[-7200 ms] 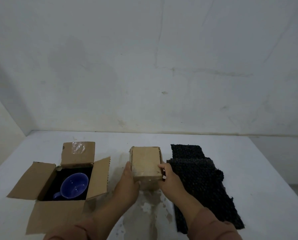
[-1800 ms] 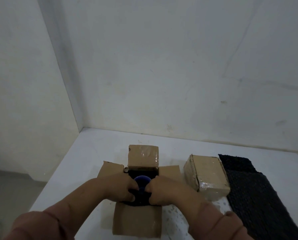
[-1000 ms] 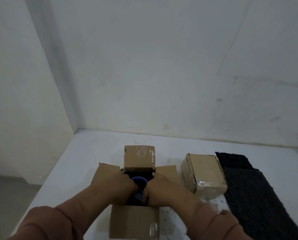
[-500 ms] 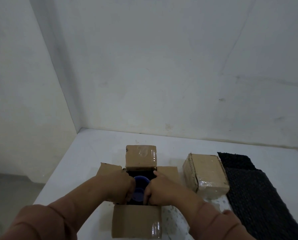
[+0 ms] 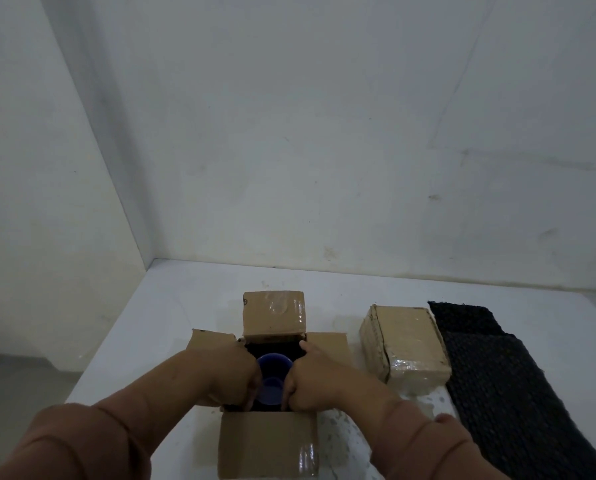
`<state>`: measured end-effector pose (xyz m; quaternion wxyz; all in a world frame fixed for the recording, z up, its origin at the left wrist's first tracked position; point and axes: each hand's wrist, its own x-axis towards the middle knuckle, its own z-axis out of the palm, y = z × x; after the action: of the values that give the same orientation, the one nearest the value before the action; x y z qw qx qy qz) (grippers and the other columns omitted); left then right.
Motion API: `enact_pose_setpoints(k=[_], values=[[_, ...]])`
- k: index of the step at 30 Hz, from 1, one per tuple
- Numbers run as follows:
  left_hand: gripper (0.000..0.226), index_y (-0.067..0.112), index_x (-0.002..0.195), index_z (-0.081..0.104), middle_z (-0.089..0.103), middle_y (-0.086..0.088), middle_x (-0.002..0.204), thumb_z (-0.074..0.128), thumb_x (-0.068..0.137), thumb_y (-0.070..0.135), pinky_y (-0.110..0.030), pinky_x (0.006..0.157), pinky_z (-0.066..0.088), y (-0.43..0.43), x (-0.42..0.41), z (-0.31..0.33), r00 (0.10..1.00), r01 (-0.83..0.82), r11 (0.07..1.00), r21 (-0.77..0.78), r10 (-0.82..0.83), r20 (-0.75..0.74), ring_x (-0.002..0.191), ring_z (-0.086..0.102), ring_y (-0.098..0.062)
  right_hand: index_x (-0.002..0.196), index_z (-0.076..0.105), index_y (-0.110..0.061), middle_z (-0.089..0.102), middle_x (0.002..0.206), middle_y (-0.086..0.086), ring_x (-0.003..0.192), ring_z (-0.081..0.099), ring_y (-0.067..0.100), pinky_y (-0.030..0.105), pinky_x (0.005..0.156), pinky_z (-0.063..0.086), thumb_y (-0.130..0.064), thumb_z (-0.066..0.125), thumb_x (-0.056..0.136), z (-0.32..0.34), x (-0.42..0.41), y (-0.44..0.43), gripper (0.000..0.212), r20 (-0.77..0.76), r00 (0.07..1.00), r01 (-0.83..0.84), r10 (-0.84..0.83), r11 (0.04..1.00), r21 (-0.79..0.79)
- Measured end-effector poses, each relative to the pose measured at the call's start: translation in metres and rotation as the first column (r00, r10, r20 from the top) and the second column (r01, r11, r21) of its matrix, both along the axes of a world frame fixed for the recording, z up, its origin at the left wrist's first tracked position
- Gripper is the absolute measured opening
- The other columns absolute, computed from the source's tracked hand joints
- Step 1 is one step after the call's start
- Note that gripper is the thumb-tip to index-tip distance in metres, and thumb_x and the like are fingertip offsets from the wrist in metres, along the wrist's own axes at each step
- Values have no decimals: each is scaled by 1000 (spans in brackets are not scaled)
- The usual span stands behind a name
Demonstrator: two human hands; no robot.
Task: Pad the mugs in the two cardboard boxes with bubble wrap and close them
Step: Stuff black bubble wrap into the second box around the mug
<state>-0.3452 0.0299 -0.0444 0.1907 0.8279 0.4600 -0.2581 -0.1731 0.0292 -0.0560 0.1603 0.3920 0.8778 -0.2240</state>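
An open cardboard box [image 5: 268, 445] stands on the white table with its four flaps spread out. Inside it a blue mug [image 5: 272, 375] sits in black bubble wrap [image 5: 272, 345]. My left hand [image 5: 227, 372] and my right hand [image 5: 310, 379] are both in the box, one on each side of the mug. Their fingers curl down into the wrap against the mug's sides, and the fingertips are hidden. To the right stands the second cardboard box [image 5: 407, 341], with its flaps shut.
A long sheet of black bubble wrap [image 5: 497, 386] lies flat to the right of the closed box. The table [image 5: 185, 299] meets walls at the back, and its left edge drops to the floor close beside the open box.
Earlier both hands held the closed box, which now stands to the right. In the last second my hands have stayed in the open box, shifting slightly around the mug.
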Motion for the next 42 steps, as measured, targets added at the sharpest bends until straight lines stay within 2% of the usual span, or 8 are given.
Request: enact_pose_setpoints(k=[4,7,13,20,24,30,36,42], values=[[27,23,108,67,69,-3,107,51,87,28,-33,78,50,-4,1,4,1000,22,999,40,-21,-19,97,62,-23,101,73,-15,68,115,0,112,54,15,29,114,16,-20,46,90,7,5,2,30,-156,977,143,-148,989,-43],[21,24,100,68,67,0,107,52,86,29,-34,81,50,-2,5,10,992,-74,997,4,73,104,93,61,-19,95,75,-13,69,103,2,98,60,16,26,88,46,-11,52,86,20,22,4,25,-424,807,397,-412,909,-128],[16,17,96,65,67,0,98,52,91,25,-25,69,41,-9,76,24,846,-191,980,58,135,515,80,54,-12,73,72,-30,63,77,-18,79,61,4,25,80,53,-2,55,85,32,91,-7,34,-661,469,621,-586,751,-225],[11,29,90,60,57,17,76,52,94,21,-7,60,37,-35,223,17,501,-304,918,-256,383,777,65,50,3,73,70,-23,68,80,0,76,61,19,28,67,47,-9,54,86,9,229,-38,25,-603,82,900,-793,320,-298],[15,28,90,59,61,1,89,53,91,15,-25,72,44,-42,297,-15,423,-282,774,-568,631,650,77,55,-10,104,68,-16,64,114,7,96,59,19,21,76,43,-14,51,88,-32,298,-51,22,-275,238,945,-931,287,-156],[12,7,103,54,53,-10,99,48,93,6,-33,74,41,-34,359,-54,25,-494,174,-852,982,186,84,49,-22,143,36,-22,17,156,5,139,23,27,27,115,21,-12,49,90,-69,328,-66,55,-60,482,866,-874,486,-119],[44,-4,136,39,46,-18,139,49,95,6,-35,81,43,-23,384,-46,-136,-525,61,-849,979,155,98,51,-28,145,33,-24,12,157,3,139,19,27,28,116,18,-15,48,93,-77,339,-69,54,-71,568,808,-820,571,-145],[50,3,132,48,52,-10,130,64,89,24,-38,95,42,-19,399,-52,-135,-492,65,-868,980,149,115,51,-28,140,41,-22,16,154,5,137,22,28,28,115,21,-17,48,91,-76,348,-65,50,-97,570,789,-816,576,-211]])
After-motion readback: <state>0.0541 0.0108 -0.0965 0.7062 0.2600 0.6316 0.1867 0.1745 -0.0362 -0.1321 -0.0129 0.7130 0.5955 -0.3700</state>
